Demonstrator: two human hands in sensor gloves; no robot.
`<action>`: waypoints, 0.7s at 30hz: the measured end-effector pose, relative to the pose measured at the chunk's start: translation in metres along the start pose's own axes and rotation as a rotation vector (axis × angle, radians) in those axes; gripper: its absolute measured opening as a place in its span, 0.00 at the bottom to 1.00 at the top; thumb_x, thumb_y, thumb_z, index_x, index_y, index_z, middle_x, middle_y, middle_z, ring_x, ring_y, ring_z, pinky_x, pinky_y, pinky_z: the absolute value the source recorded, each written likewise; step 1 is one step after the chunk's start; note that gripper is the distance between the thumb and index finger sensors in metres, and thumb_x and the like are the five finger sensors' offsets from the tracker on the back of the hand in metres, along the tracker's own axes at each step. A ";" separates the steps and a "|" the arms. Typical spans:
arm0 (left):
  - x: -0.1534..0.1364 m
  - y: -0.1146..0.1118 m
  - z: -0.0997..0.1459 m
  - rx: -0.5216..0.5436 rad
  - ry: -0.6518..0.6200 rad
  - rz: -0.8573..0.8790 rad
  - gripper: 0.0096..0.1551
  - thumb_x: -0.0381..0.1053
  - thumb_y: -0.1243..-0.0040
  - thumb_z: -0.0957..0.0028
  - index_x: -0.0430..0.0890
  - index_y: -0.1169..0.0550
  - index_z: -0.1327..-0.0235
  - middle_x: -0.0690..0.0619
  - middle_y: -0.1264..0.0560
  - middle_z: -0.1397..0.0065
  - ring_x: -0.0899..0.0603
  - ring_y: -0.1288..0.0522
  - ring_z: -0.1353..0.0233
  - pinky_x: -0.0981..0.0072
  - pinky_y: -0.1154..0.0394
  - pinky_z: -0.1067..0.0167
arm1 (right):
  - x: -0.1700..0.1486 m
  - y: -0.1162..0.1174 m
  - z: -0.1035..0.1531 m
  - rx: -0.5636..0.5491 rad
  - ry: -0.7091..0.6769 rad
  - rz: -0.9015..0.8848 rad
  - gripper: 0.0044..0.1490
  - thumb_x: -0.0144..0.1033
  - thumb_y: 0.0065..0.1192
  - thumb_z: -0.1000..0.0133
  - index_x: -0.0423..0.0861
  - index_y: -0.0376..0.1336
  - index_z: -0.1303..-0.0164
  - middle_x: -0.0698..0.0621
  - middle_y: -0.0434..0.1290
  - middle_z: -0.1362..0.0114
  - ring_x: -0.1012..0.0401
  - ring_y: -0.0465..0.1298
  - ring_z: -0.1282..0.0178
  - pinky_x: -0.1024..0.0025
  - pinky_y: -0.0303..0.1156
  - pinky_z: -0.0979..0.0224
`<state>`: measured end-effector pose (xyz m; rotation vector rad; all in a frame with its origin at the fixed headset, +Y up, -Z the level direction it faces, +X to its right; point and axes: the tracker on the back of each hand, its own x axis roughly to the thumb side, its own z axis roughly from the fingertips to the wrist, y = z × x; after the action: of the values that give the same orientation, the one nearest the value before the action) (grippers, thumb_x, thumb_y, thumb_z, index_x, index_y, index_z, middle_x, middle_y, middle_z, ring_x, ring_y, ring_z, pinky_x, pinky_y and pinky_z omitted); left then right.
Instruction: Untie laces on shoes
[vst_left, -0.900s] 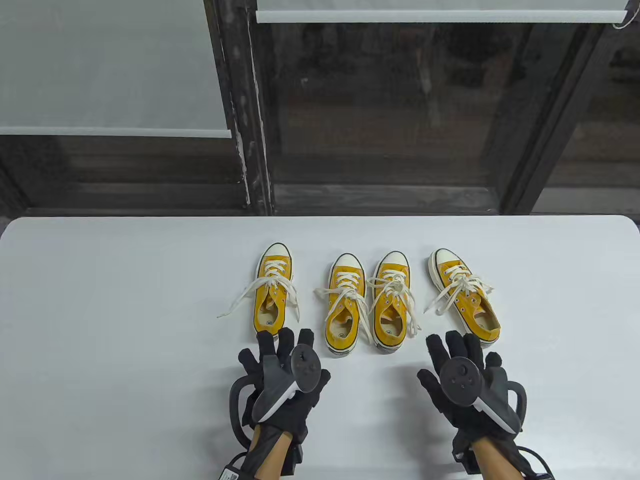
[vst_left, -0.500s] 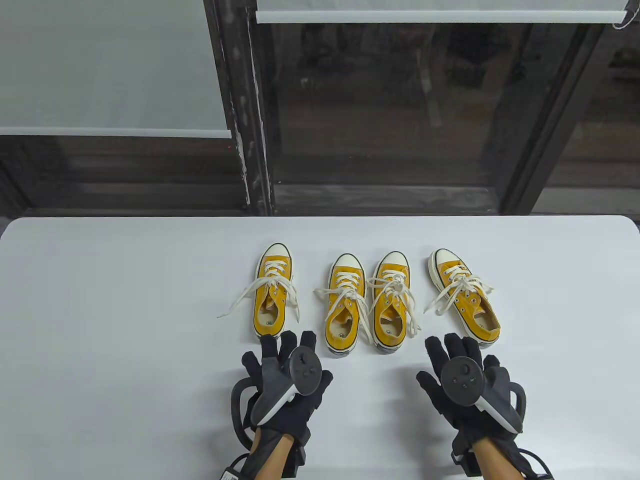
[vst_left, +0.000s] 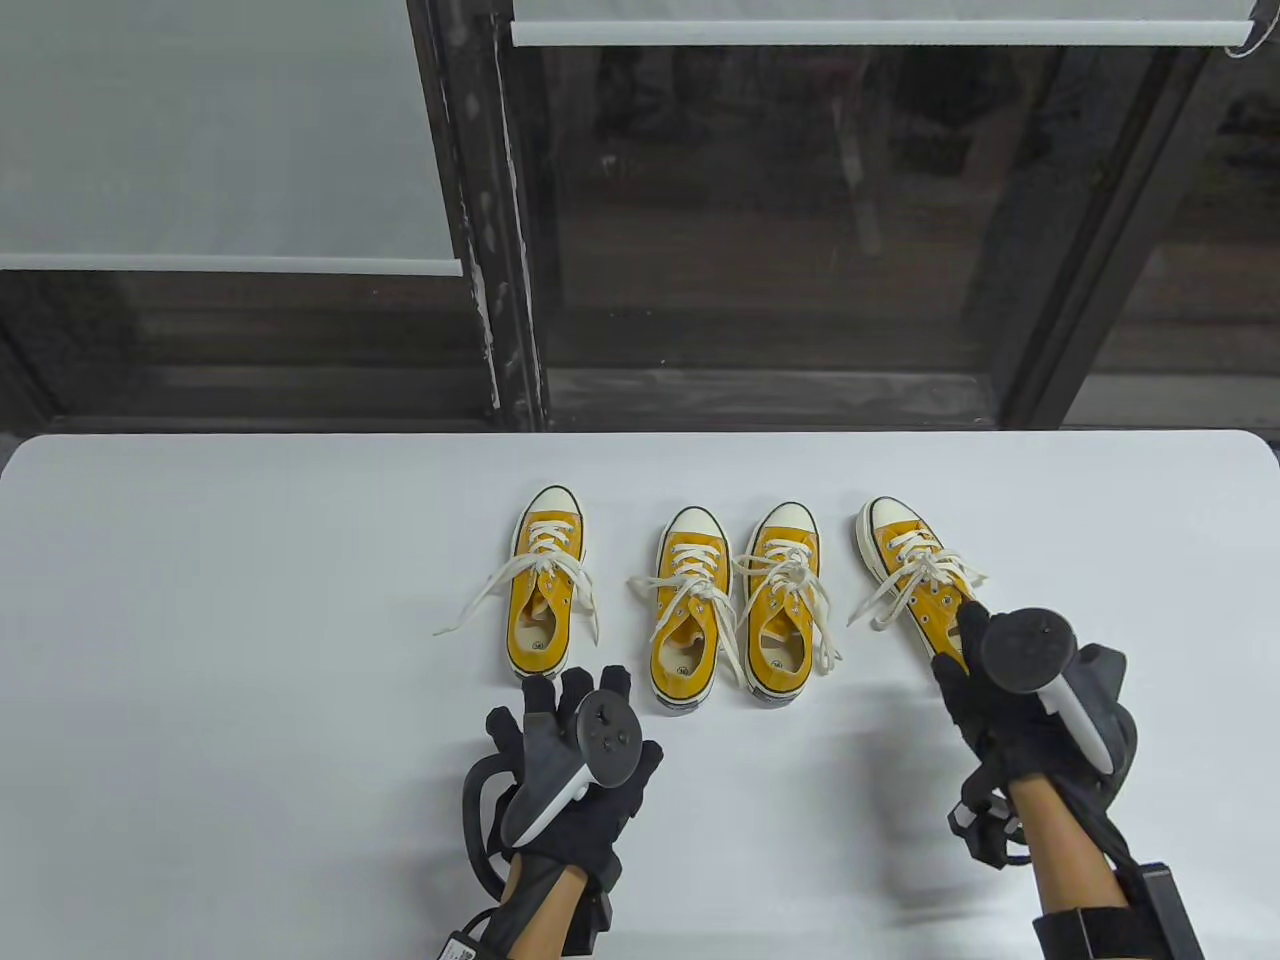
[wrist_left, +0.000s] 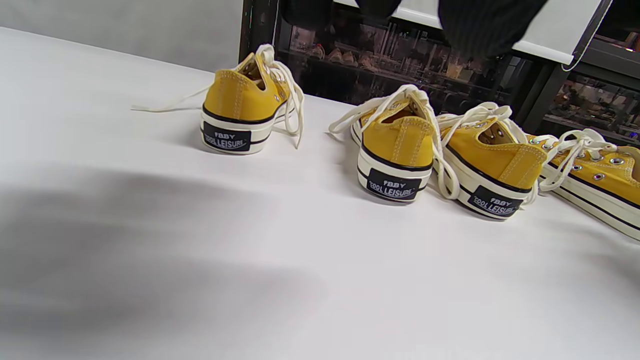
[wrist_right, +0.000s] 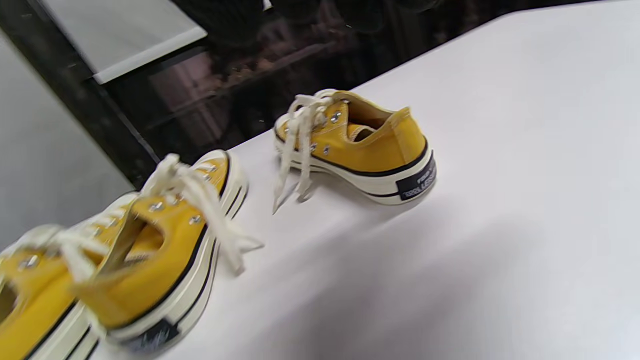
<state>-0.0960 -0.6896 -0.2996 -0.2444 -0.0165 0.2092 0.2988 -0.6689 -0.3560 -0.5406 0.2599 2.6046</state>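
Four yellow sneakers with white laces stand in a row on the white table (vst_left: 250, 600), toes away from me. The leftmost shoe (vst_left: 545, 600) has loose laces, one end trailing left. The second shoe (vst_left: 690, 620) and third shoe (vst_left: 780, 610) sit side by side with knotted laces. The rightmost shoe (vst_left: 915, 580) is angled, its lace ends hanging left. My left hand (vst_left: 560, 700) hovers with fingers spread just behind the leftmost shoe's heel, holding nothing. My right hand (vst_left: 962, 640), turned on its side, reaches over the rightmost shoe's heel and hides it; it holds nothing.
A dark window frame (vst_left: 500, 250) and roller blinds (vst_left: 220, 130) lie beyond the table's far edge. The left wrist view shows the shoes' heels (wrist_left: 397, 145) from behind. The right wrist view shows the rightmost shoe (wrist_right: 370, 145) and the third shoe (wrist_right: 160, 240).
My right hand has moved forward and right, rolled onto its side, and now covers the rightmost shoe's heel. My left hand has drifted slightly back. The shoes have not moved.
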 end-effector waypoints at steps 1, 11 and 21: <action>0.000 0.000 0.000 -0.002 0.002 -0.001 0.46 0.69 0.49 0.41 0.59 0.50 0.12 0.48 0.52 0.06 0.33 0.60 0.09 0.22 0.62 0.23 | -0.004 -0.005 -0.009 0.006 0.058 -0.022 0.41 0.50 0.44 0.29 0.53 0.38 0.09 0.43 0.43 0.09 0.40 0.42 0.10 0.33 0.41 0.18; 0.001 0.000 -0.001 -0.032 0.002 0.002 0.45 0.69 0.49 0.41 0.60 0.48 0.12 0.47 0.51 0.06 0.32 0.59 0.09 0.22 0.62 0.23 | -0.032 0.009 -0.088 0.098 0.284 0.050 0.41 0.50 0.47 0.29 0.55 0.38 0.09 0.46 0.45 0.09 0.44 0.49 0.11 0.38 0.47 0.17; 0.004 -0.002 -0.003 -0.051 -0.001 -0.006 0.45 0.69 0.49 0.41 0.60 0.48 0.12 0.47 0.50 0.06 0.32 0.58 0.09 0.21 0.61 0.23 | -0.021 0.029 -0.130 0.017 0.272 0.170 0.29 0.53 0.57 0.34 0.54 0.63 0.25 0.53 0.73 0.29 0.56 0.74 0.30 0.44 0.57 0.19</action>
<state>-0.0913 -0.6915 -0.3021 -0.2955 -0.0236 0.2032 0.3451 -0.7378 -0.4618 -0.9036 0.4331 2.6842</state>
